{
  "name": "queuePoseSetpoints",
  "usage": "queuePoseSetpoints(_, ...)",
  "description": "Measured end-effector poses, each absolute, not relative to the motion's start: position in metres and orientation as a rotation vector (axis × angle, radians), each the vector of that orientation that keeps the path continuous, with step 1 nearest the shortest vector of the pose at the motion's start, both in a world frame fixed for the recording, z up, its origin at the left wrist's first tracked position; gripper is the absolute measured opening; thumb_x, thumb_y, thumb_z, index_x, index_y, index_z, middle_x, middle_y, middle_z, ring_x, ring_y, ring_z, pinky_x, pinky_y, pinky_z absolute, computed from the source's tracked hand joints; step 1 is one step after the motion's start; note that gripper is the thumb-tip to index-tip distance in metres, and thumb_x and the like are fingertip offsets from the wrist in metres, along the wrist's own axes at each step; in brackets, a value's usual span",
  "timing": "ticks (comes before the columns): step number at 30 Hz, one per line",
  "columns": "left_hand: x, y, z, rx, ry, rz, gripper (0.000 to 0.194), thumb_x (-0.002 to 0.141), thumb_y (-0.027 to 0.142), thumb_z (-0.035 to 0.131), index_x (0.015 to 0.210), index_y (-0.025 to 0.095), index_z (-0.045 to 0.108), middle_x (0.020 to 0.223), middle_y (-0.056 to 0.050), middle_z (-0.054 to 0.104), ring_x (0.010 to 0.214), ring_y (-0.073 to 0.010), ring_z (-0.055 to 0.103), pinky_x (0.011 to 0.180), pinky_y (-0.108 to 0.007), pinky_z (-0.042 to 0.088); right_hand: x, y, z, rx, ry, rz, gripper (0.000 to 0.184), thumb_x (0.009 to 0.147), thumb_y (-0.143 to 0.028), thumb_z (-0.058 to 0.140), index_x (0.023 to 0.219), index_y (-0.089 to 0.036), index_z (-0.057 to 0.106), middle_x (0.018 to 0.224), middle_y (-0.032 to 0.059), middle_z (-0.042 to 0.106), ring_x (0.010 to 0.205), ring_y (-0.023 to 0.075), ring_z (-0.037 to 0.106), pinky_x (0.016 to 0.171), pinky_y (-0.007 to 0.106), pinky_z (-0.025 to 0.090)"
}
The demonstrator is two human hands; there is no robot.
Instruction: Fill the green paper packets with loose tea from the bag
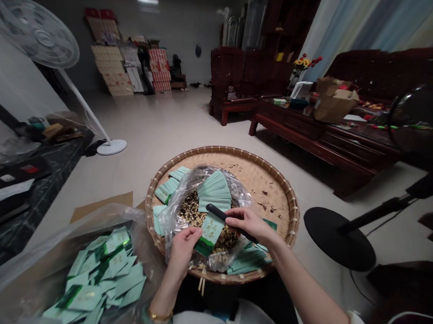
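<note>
My left hand (pixel 184 245) pinches the lower left edge of a pale green printed packet (pixel 211 230) with a darker green end. My right hand (pixel 247 223) is closed around a slim black handheld tool (pixel 217 211), whose exact kind I cannot make out. The tool lies across the packet's upper edge. Below both hands, a clear plastic bag (pixel 169 213) holds loose dark and pale dried bits (pixel 189 209). A fanned stack of green packets (pixel 215 189) rests on top of them. All this sits in a round woven bamboo tray (pixel 274 178).
More green packets (pixel 167 190) lie along the tray's left side, and others (pixel 249 259) at its lower right. At lower left, a plastic-lined box (pixel 30 268) holds a heap of packets (pixel 122 268). A white fan (pixel 111 146), a black fan base (pixel 338 238) and a wooden table (pixel 313 138) stand around.
</note>
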State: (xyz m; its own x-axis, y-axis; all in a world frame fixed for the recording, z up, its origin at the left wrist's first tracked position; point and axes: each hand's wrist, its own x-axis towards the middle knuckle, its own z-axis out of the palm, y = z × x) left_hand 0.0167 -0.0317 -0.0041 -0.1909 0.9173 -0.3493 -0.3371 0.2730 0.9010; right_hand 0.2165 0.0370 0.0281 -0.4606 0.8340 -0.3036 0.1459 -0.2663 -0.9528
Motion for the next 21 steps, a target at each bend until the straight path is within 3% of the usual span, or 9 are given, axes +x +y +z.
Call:
queuePoseSetpoints(4, 0.016, -0.032, -0.003, 0.637, 1.251, 1.296, 0.036, 0.051, 0.042, 0.082, 0.065, 0.013, 0.067, 0.055, 0.001, 0.064, 0.05, -0.0105, 0.056, 0.049, -0.019, 0.043, 0.225, 0.038, 0.028, -1.16, -1.458, 1.759, 0.048, 0.066, -0.05, 0.072, 0.099, -0.015, 0.069, 0.071, 0.0011, 0.062, 0.057, 0.0102, 0.052, 0.046, 0.02, 0.041)
queuePoseSetpoints(14, 0.022, -0.032, 0.002, 0.713, 1.292, 1.254, 0.034, 0.051, 0.042, 0.081, 0.064, 0.013, 0.067, 0.056, -0.001, 0.066, 0.05, -0.0111, 0.056, 0.05, -0.019, 0.043, 0.219, 0.035, 0.02, -1.298, -1.701, 1.398, 0.041, 0.067, -0.043, 0.071, 0.095, -0.014, 0.07, 0.075, 0.0029, 0.065, 0.057, 0.0108, 0.05, 0.047, 0.021, 0.039)
queuePoseSetpoints(21, 0.018, -0.032, 0.002, 0.718, 1.301, 1.257, 0.034, 0.052, 0.042, 0.081, 0.063, 0.013, 0.066, 0.053, 0.001, 0.063, 0.049, -0.0104, 0.053, 0.048, -0.019, 0.04, 0.22, 0.036, 0.019, -1.259, -1.611, 1.601, 0.05, 0.065, -0.047, 0.072, 0.102, -0.014, 0.068, 0.074, 0.0026, 0.065, 0.059, 0.0115, 0.052, 0.049, 0.022, 0.042)
